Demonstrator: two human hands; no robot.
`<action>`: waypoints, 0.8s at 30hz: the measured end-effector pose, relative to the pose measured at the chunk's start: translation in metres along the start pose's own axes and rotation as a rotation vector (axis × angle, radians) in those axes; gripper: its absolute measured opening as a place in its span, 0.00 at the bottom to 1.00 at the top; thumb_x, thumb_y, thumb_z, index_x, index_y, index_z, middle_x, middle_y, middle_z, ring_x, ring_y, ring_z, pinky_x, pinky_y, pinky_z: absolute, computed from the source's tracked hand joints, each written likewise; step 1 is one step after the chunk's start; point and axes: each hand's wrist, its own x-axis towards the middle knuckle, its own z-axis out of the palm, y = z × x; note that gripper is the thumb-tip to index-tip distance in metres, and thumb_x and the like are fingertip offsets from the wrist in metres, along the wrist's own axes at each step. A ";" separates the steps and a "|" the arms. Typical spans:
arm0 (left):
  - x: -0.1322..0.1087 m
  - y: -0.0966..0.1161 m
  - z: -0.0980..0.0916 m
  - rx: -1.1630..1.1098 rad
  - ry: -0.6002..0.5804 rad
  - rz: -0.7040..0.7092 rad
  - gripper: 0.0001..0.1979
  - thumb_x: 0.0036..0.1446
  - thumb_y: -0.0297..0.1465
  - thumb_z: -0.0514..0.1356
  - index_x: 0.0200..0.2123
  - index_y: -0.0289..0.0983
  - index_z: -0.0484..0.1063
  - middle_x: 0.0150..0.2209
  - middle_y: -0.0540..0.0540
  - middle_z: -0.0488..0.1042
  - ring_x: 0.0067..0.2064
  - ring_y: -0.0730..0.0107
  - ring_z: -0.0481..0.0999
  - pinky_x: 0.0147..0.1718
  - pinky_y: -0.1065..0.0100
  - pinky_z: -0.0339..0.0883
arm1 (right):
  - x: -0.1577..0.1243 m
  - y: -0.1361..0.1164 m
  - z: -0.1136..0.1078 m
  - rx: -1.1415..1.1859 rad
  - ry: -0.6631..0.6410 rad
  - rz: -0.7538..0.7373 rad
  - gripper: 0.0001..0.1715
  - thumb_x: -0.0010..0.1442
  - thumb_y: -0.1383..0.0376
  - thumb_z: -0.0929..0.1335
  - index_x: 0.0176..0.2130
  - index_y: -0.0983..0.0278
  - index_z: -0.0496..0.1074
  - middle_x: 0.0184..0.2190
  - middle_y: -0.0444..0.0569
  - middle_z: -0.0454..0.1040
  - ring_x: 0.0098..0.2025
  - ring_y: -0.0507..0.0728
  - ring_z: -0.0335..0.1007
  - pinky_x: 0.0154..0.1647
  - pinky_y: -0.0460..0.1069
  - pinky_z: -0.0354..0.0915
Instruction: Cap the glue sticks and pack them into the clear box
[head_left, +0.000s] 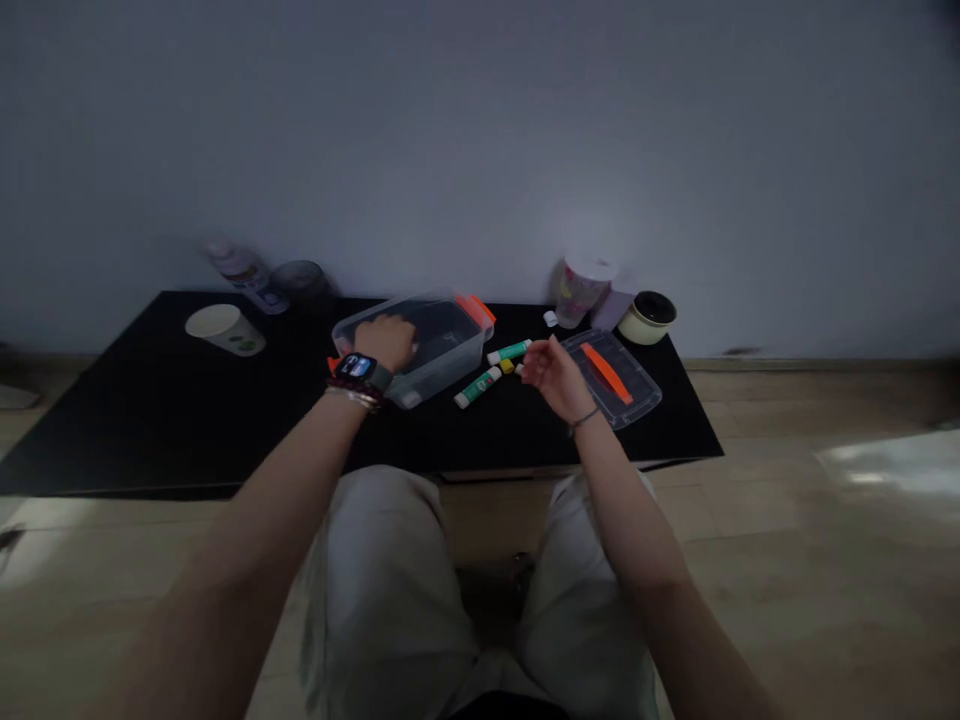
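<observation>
My left hand (386, 343), with a watch on its wrist, reaches over the near left wall into a clear plastic box (442, 368) with orange clips. Its fingers are curled downward, and whatever they may hold is hidden. My right hand (553, 378) hovers just right of the glue sticks, its fingers loosely bent and apart, with nothing seen in it. One green-and-white glue stick (509, 352) lies near its fingertips, another glue stick (478, 387) nearer me. A small yellow piece (506, 367) lies between them. The clear lid (641, 385) with an orange handle lies flat beside my right hand.
On the black table (300, 440), a paper cup (225, 330) lies tipped at the left, with a blurred bottle (246, 275) and a dark round container (302, 285) behind. A clear patterned cup (581, 292), a small white cap (550, 319) and a cream jar (646, 320) stand back right.
</observation>
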 end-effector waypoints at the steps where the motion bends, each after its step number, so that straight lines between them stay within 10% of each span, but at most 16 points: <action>1: -0.007 0.013 -0.006 0.014 0.089 0.010 0.13 0.64 0.34 0.55 0.44 0.36 0.77 0.47 0.36 0.77 0.52 0.49 0.73 0.49 0.55 0.67 | 0.003 -0.003 -0.005 0.010 0.059 -0.026 0.24 0.58 0.43 0.70 0.33 0.61 0.70 0.25 0.42 0.72 0.26 0.51 0.69 0.29 0.46 0.67; 4: -0.031 0.058 -0.009 -0.058 0.332 0.122 0.16 0.68 0.33 0.50 0.50 0.37 0.74 0.51 0.38 0.75 0.53 0.54 0.72 0.49 0.59 0.66 | 0.013 -0.009 -0.022 -0.004 0.238 -0.097 0.23 0.59 0.44 0.70 0.31 0.60 0.67 0.22 0.40 0.68 0.23 0.49 0.65 0.27 0.45 0.65; 12: -0.051 0.099 0.067 -0.095 0.056 0.221 0.16 0.66 0.31 0.54 0.54 0.36 0.72 0.52 0.38 0.74 0.53 0.53 0.72 0.43 0.59 0.68 | 0.034 -0.007 -0.055 -0.726 0.457 -0.355 0.14 0.60 0.54 0.67 0.30 0.61 0.66 0.24 0.41 0.68 0.26 0.52 0.64 0.30 0.47 0.62; 17: -0.043 0.096 0.083 -0.067 -0.016 0.176 0.17 0.65 0.30 0.56 0.55 0.34 0.70 0.53 0.34 0.72 0.56 0.48 0.70 0.45 0.56 0.69 | 0.047 0.010 -0.058 -1.485 0.308 -0.397 0.11 0.63 0.66 0.64 0.42 0.65 0.74 0.38 0.53 0.75 0.42 0.60 0.70 0.47 0.53 0.65; 24: -0.040 0.096 0.092 -0.039 -0.063 0.124 0.14 0.63 0.26 0.54 0.51 0.32 0.72 0.49 0.32 0.75 0.56 0.46 0.70 0.48 0.54 0.68 | 0.059 0.024 -0.057 -1.879 0.072 -0.200 0.25 0.65 0.73 0.61 0.57 0.61 0.74 0.52 0.58 0.71 0.53 0.63 0.66 0.53 0.54 0.65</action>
